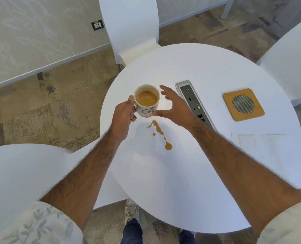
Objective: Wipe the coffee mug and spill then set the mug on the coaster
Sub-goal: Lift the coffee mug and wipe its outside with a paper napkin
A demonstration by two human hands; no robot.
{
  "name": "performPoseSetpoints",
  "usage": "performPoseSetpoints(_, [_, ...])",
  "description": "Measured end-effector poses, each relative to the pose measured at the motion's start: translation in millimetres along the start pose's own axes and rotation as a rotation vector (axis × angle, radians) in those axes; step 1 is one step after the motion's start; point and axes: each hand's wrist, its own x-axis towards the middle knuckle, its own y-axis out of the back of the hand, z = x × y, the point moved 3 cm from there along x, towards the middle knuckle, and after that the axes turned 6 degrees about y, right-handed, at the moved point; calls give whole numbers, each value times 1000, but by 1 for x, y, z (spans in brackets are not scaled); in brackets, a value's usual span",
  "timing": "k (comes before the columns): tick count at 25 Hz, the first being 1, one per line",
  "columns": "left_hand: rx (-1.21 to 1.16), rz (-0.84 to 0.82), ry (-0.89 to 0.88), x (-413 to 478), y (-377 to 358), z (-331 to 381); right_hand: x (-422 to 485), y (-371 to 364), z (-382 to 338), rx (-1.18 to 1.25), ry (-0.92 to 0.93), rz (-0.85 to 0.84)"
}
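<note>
Coffee mug [146,100] is gripped at its handle by left hand [124,112]; right hand [175,107] is spread just beside it, above spill [161,134].

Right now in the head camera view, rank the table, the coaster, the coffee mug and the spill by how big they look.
1. table, by far the largest.
2. coaster.
3. coffee mug and spill: about alike; the spill runs longer but thin and broken into drops, so I won't rank them.

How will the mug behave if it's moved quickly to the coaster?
The mug holds coffee close to the rim, so it will likely slosh if jerked. It looks ceramic: probably rigid and breakable. The left hand holds its handle side, which should steady it.
</note>
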Motion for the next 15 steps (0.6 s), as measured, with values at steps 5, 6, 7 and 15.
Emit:
performPoseSetpoints(5, [-113, 1, -31, -16, -13, 18, -108, 93, 65, -198, -197, 389])
performPoseSetpoints(6, [-128, -5, -34, -18, -15, 20, -135, 111, 83, -244, -259, 443])
performPoseSetpoints(7, [-141, -10, -36, -19, -15, 23, -162, 127, 101, -301, -325, 479])
performPoseSetpoints(15, [-132, -38, -48, -32, -24, 27, -276, 146, 183, -601, -714, 55])
